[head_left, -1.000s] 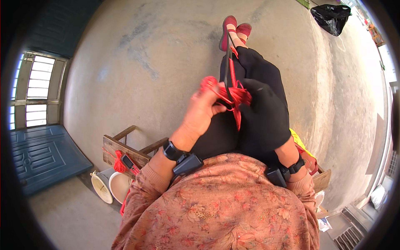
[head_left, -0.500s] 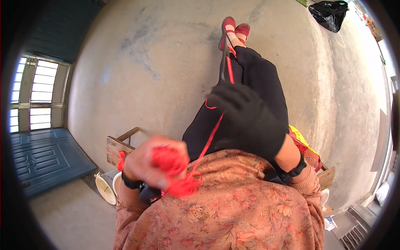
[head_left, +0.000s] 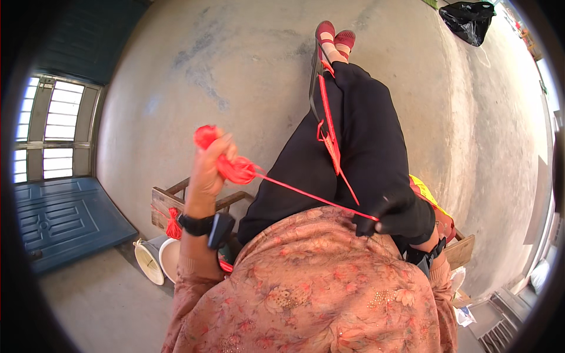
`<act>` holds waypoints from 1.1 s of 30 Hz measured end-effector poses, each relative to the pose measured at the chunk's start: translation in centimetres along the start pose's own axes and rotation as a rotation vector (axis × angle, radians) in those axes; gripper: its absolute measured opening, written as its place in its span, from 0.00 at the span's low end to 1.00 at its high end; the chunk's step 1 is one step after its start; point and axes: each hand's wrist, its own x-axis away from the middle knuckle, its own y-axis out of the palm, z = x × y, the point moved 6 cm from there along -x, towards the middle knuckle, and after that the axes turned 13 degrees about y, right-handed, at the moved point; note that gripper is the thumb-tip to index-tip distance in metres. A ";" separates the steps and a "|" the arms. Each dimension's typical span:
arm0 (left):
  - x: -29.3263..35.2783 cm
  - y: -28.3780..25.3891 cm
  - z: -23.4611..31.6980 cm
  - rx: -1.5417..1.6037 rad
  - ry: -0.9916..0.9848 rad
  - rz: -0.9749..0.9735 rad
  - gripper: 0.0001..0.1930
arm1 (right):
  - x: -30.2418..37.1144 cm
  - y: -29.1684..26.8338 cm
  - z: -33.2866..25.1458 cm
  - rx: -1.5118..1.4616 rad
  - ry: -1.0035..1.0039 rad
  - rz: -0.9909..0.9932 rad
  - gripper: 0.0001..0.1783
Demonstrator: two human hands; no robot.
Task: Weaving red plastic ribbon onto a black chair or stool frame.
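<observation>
My bare left hand (head_left: 207,167) is raised on the left, its fingers closed round a bundle of red cord (head_left: 236,170) that sticks out on both sides of the fist. A taut red strand (head_left: 306,192) runs from the bundle across my lap. At its other end my right hand (head_left: 406,215), in a black glove, grips the cord near my waist. Over my legs stretches a narrow red corded piece (head_left: 328,115), with a small loop at its side. It lies along a thin dark bar or strap (head_left: 312,88) that reaches toward my feet; its far fastening is too small to tell.
A wooden frame (head_left: 168,207) stands at my left with red cord tied to it, beside white buckets (head_left: 150,263). At my right lies a red and yellow bag (head_left: 432,200) by a wooden end. A black plastic bag (head_left: 468,22) sits far right; a blue door (head_left: 70,223) is left.
My left hand has swung up and forward with the bundle. My right hand has drawn back toward my waist, pulling the strand taut and uncovering the red corded piece.
</observation>
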 end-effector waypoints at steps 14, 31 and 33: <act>0.1 13.4 -6.4 -0.567 0.304 -0.337 0.16 | 4.8 -0.3 4.5 -0.510 0.170 0.404 0.10; -4.6 6.1 1.4 -0.324 0.423 -0.101 0.19 | 1.4 -7.6 -8.4 0.753 -0.184 1.102 0.18; -4.8 6.6 0.7 -0.705 0.490 -0.147 0.17 | -1.8 -8.0 -6.1 0.693 -0.110 0.974 0.19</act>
